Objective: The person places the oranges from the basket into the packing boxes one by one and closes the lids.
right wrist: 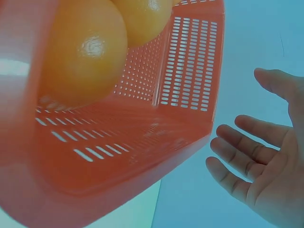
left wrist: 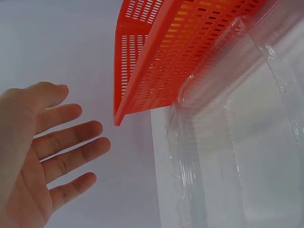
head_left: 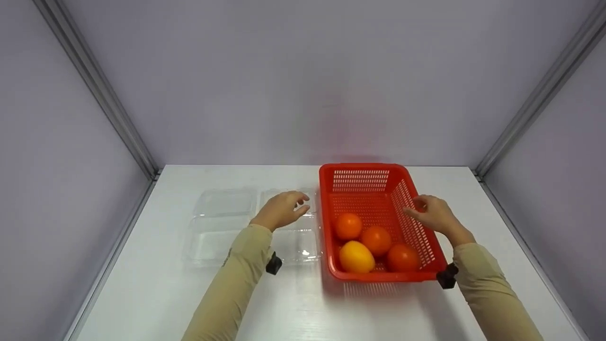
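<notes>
Above the clear plastic containers [head_left: 289, 244], my left hand [head_left: 284, 208] hovers with loosely bent fingers and nothing in its grasp. In the left wrist view the fingers [left wrist: 71, 137] are spread apart, away from the basket's wall. My right hand [head_left: 432, 214] is held over the right rim of the red basket [head_left: 364, 182], also holding nothing. Its fingers [right wrist: 242, 147] spread beside the basket in the right wrist view. Inside the basket's near end lie a yellow-orange round fruit [head_left: 356, 257] and several orange-red round fruits [head_left: 348, 226]; their exact kinds cannot be told.
A second clear plastic container [head_left: 215, 239] stands to the left, its lid part [head_left: 226, 202] folded back behind it. Everything stands on a white table [head_left: 156, 284]. Pale panels [head_left: 236, 94] close off the back and both sides, with metal posts [head_left: 109, 94] at the corners.
</notes>
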`<move>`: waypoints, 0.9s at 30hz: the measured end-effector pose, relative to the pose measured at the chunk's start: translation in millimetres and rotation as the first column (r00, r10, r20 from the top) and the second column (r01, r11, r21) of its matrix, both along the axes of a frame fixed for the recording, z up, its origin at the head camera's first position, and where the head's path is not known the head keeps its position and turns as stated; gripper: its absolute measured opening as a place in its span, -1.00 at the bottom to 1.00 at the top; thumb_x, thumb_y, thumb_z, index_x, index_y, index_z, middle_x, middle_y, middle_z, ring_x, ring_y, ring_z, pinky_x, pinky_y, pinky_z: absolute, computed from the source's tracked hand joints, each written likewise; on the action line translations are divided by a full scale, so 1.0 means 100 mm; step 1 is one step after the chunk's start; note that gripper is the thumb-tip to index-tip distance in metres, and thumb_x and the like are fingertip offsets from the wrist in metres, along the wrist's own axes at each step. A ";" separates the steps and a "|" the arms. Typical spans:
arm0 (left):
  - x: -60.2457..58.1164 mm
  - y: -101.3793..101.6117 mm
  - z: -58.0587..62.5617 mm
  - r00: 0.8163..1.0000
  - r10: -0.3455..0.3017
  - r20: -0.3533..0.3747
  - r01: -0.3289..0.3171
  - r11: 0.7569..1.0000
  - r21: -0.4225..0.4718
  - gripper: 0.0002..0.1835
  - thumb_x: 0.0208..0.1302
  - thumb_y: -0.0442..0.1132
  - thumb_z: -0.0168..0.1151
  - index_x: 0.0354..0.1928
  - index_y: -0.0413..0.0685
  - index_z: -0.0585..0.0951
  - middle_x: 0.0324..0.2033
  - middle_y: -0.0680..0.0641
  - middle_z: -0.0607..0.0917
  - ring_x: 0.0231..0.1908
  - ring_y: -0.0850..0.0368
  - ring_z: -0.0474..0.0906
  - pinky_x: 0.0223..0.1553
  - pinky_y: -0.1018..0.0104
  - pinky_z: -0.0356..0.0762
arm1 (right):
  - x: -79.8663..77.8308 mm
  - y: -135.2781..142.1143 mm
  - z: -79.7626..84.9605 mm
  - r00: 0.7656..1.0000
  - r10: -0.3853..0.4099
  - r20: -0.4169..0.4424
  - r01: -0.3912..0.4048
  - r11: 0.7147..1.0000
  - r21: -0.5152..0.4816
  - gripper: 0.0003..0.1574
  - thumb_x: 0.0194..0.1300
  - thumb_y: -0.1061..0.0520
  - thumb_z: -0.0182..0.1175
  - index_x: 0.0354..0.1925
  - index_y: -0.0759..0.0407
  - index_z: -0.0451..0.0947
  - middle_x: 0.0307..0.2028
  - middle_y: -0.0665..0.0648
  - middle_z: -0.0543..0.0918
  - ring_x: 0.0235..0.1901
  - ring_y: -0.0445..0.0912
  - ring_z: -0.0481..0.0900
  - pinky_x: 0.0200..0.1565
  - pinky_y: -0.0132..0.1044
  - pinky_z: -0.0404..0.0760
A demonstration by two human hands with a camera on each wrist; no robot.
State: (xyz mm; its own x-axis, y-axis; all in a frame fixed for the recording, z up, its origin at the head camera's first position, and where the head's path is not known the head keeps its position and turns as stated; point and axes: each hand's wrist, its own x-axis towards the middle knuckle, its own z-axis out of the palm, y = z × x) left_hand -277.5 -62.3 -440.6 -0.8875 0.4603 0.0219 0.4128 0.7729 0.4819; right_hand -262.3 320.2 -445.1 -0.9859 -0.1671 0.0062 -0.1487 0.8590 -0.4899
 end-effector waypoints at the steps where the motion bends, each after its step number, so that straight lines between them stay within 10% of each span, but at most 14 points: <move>1: 0.00 0.01 0.00 1.000 -0.006 -0.003 0.006 1.000 0.005 -0.64 0.39 -0.12 0.08 0.11 -0.14 0.58 -0.01 -0.19 0.70 0.02 -0.07 0.62 0.16 0.05 0.55 | 0.01 0.02 -0.01 1.000 -0.008 0.007 0.008 1.000 -0.005 -0.27 0.32 -0.09 0.18 0.10 0.55 0.42 -0.07 0.50 0.60 -0.13 0.23 0.58 -0.03 0.11 0.62; 9: 0.02 0.06 0.00 0.999 -0.045 -0.005 0.045 0.998 0.051 -0.66 0.37 -0.19 0.09 0.08 -0.19 0.59 -0.08 -0.21 0.72 -0.02 -0.12 0.64 0.12 0.04 0.57 | 0.06 0.20 -0.10 0.998 -0.046 0.040 0.047 0.998 -0.039 -0.47 0.30 -0.07 0.20 -0.16 0.45 0.51 -0.32 0.33 0.62 -0.36 -0.05 0.52 -0.35 -0.35 0.50; 27: 0.06 0.24 -0.02 0.993 -0.114 -0.008 0.114 0.991 0.073 -0.68 0.34 -0.26 0.09 0.06 -0.24 0.60 -0.15 -0.21 0.73 -0.11 -0.07 0.66 0.04 0.08 0.61 | 0.18 0.52 -0.37 0.989 -0.082 0.126 0.094 0.992 -0.088 -0.52 0.31 -0.07 0.19 -0.29 0.40 0.47 -0.49 0.12 0.57 -0.52 -0.18 0.45 -0.46 -0.37 0.47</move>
State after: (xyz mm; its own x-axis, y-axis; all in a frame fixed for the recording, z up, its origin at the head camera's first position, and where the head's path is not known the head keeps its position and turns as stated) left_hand -271.6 -38.3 -442.5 -0.8291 0.5555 0.0624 0.4981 0.6835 0.5336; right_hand -243.8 372.6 -482.5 -0.9911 -0.0838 -0.1037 -0.0084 0.8155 -0.5787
